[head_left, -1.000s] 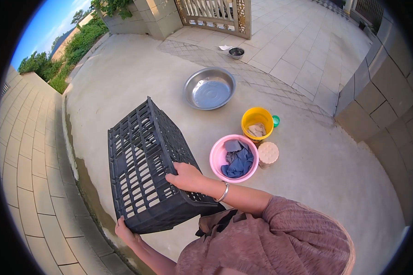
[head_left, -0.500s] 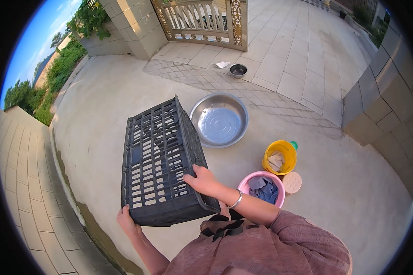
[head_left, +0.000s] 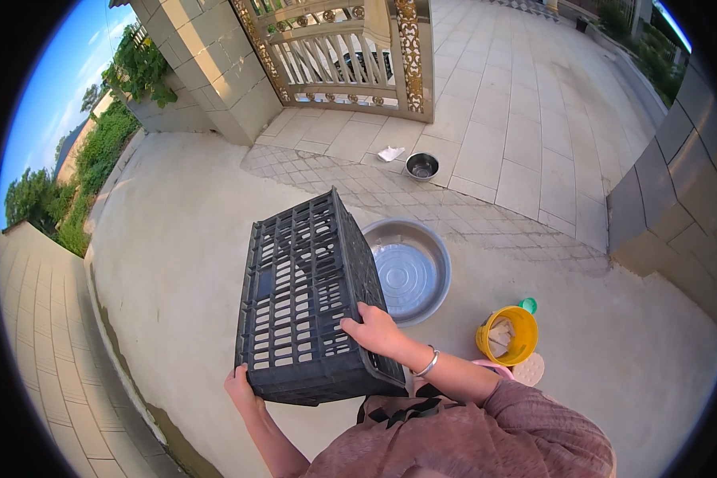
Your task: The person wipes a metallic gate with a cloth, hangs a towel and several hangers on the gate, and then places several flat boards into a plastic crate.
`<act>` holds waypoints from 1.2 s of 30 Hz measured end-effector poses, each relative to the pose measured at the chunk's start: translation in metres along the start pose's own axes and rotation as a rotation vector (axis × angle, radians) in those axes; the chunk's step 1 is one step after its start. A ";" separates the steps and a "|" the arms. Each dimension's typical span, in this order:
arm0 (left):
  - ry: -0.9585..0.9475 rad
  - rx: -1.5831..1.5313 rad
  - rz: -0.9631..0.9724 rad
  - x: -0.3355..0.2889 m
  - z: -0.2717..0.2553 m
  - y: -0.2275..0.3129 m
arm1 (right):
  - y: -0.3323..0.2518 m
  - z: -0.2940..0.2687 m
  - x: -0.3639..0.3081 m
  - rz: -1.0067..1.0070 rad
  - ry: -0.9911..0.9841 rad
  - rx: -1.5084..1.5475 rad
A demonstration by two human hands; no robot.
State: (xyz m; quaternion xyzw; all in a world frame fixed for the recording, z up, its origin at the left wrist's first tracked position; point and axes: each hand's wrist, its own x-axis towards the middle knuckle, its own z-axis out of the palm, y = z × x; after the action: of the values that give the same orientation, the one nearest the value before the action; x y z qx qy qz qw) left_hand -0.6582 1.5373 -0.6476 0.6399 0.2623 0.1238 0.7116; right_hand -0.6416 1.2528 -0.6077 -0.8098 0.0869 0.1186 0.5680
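Note:
A black plastic crate [head_left: 296, 301] with slotted sides is held up, tilted, in front of my body. My left hand [head_left: 242, 389] grips its near left corner, fingers mostly hidden behind it. My right hand [head_left: 381, 331] is closed over its right edge, thumb on the slotted face. Just beyond the crate, a large grey metal basin [head_left: 436, 267] stands on the ground, its left part covered by the crate. Water seems to lie in it, though I cannot be sure.
To the right stand a yellow bucket [head_left: 524, 328] with pale cloth-like pieces inside, a green lid-like thing [head_left: 528, 305], a round pinkish stool-like top [head_left: 531, 368] and a pink tub's rim [head_left: 492, 366]. Farther off are a black bowl [head_left: 422, 166], white paper [head_left: 390, 153], a metal gate [head_left: 334, 64] and stone pillars.
My view has tilted up, so the ground things sit lower in it. The crate, still in both hands, appears farther right and covers more of the basin. My arm and body now hide most of the pink tub.

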 end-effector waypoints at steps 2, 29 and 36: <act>0.031 0.003 0.007 0.013 0.018 -0.016 | 0.013 -0.006 0.028 -0.008 -0.022 -0.014; 0.194 -0.088 0.041 0.150 0.130 -0.180 | 0.135 -0.001 0.263 -0.099 -0.137 -0.149; 0.284 -0.205 0.013 0.214 0.158 -0.291 | 0.190 0.024 0.374 -0.220 -0.282 -0.278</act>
State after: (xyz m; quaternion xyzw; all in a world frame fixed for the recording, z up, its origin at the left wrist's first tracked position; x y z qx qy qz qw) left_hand -0.4425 1.4691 -0.9711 0.5416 0.3420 0.2438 0.7282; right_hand -0.3382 1.2086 -0.8958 -0.8603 -0.0995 0.1790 0.4669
